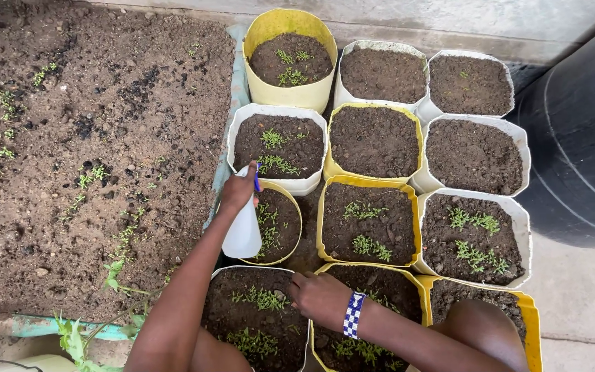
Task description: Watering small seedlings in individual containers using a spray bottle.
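Note:
My left hand [239,189] grips the neck of a white spray bottle [243,234] with a blue trigger, held over a yellow soil-filled pot of seedlings [280,224]. My right hand [319,296], with a blue-and-white beaded band at the wrist, rests with closed fingers on the rims between a white pot of seedlings [256,320] and a yellow pot [373,331] in the nearest row. Small green seedlings grow in these pots.
Several more cut white and yellow containers of soil stand in rows, such as one yellow pot [289,58] at the back. A large bed of dark soil [91,151] lies left. A black barrel [580,138] stands right, with concrete floor [580,289] below it.

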